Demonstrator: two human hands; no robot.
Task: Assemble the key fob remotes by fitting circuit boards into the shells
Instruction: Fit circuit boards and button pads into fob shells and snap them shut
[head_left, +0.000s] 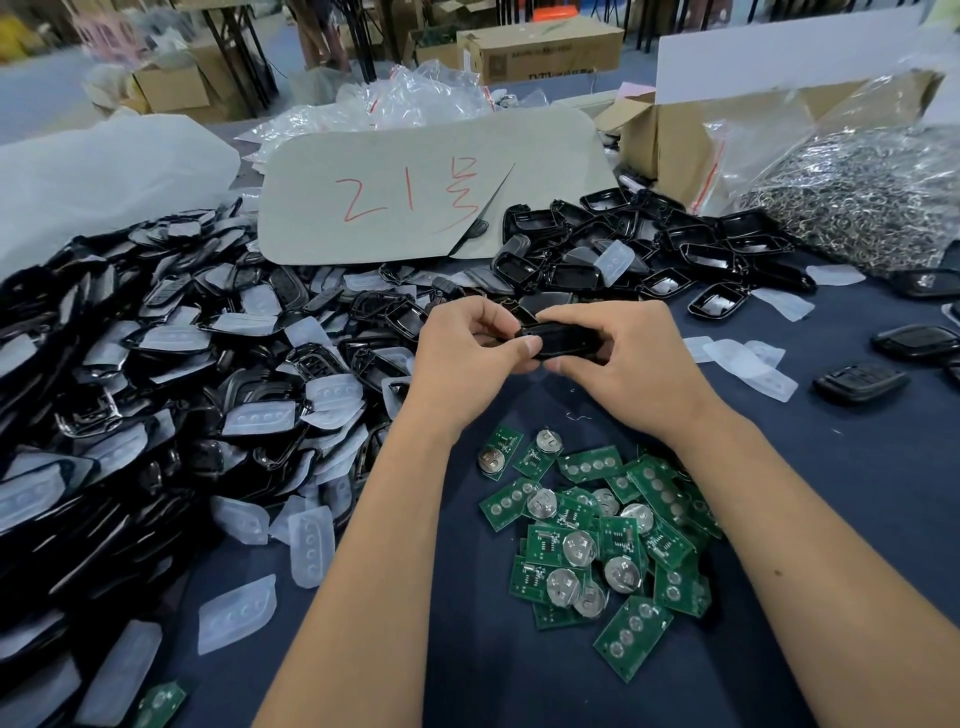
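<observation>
A black key fob shell (558, 340) is held above the table (857, 493), pinched at its ends by the left hand (467, 348) and right hand (618, 353), fingers curled around it. Closing or seating appears under way. Next, a circuit board (631, 636) would likely be needed from the pile below.
</observation>
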